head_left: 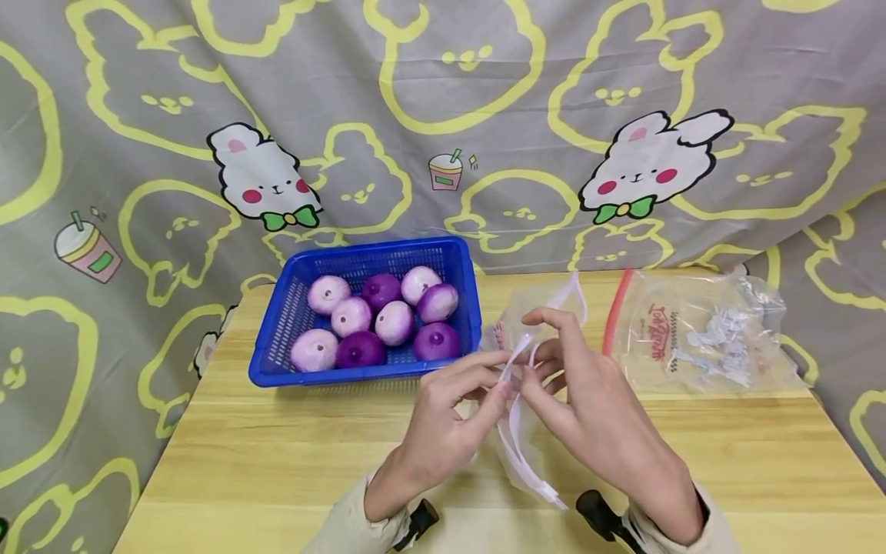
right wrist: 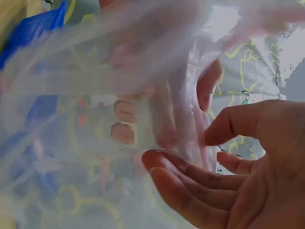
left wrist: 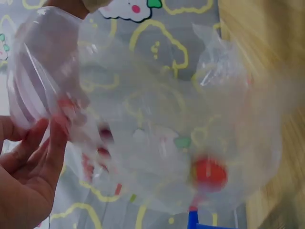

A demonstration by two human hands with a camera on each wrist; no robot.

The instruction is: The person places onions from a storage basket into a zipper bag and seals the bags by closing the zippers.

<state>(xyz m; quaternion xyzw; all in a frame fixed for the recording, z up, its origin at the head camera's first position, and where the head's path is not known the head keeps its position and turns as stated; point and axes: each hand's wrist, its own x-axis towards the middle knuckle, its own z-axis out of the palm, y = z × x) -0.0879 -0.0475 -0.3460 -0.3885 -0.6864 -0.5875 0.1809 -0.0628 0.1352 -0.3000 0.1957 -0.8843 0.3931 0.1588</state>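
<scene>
1. Zip bag (head_left: 524,466), transparent with pale pink sealing strips, was held up over the front middle of a wooden tabletop (head_left: 277,438), just right of a basket.

2. Left hand (head_left: 446,415): thumb and fingers pinched the bag's strip from the left. Right hand (head_left: 595,408): thumb and fingers pinched the strip from the other side, with the index finger lifted.

3. Progress, as a judgement: parting the bag's mouth looked begun, since the two strips stood slightly apart near the fingertips. Separating them along the whole length looked unfinished. No onion could be made out inside the bag.

4. Blue plastic basket (head_left: 298,378), with slotted walls, stood at the left and held nine visible onions (head_left: 394,322), some deep purple, others mostly whitish.

5. Second bag (head_left: 681,308), with a red sealing edge and red lettering, lay flat to the right, apart from the basket. Crumpled white shapes showed in or through it; which, could not be told.

6. Obstacles: the fingers hid much of the mouth, and the thin film bent loosely. Both wrist views were blurred by it. Grey fabric (head_left: 512,100) with yellow cartoon outlines hung behind.
</scene>
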